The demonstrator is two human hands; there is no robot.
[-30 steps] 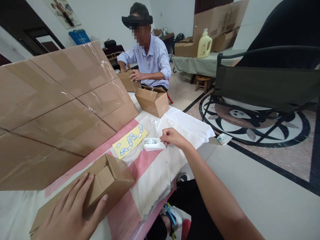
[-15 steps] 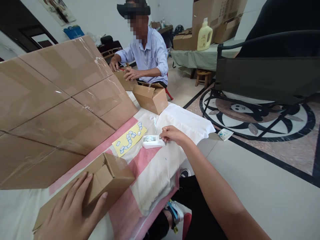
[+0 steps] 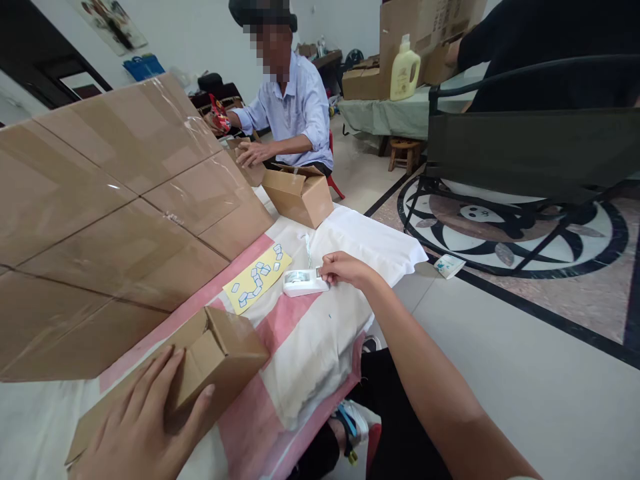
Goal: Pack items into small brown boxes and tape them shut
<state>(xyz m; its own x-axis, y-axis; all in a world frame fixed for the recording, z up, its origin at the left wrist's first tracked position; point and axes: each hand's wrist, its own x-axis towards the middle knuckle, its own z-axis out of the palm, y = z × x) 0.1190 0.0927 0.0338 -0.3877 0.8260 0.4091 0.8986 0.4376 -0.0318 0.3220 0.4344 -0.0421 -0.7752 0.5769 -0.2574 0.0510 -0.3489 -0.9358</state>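
Right grip: the right hand (image 3: 346, 268) is narrow, fingers bent and close together, at the near-right end of the white plastic tape dispenser (image 3: 300, 285). If a piece of tape is between the fingertips, I cannot tell.
Tape dispenser: it stands on the bench, just to the left of the right grip, with a roll of tape inside.
Thin shiny strip (image 3: 308, 248): just behind the dispenser, beyond the right grip.
Yellow card with blue-outlined shapes (image 3: 267, 277): it lies flat on the bench, left of the dispenser.
Left grip: the left hand (image 3: 140, 413) is wide, the palm down and the fingers spread on top of the long brown cardboard box (image 3: 237, 350).
Long box: under the left grip, nearer to the camera than the right grip.
Bench (image 3: 305, 360): it is covered with pink and cream cloth, under all these things.
Big taped block of brown cardboard (image 3: 110, 200): on the bench, beyond the left grip.
Small brown box with raised flaps (image 3: 315, 200): beyond the right grip, at the far part of the bench.
Person in light blue shirt (image 3: 303, 87): beyond this small box, one hand at another box, the other raised with a red packet (image 3: 219, 117).
Yellow bottle with handle (image 3: 405, 70): far behind the right grip, on a cloth-covered surface.
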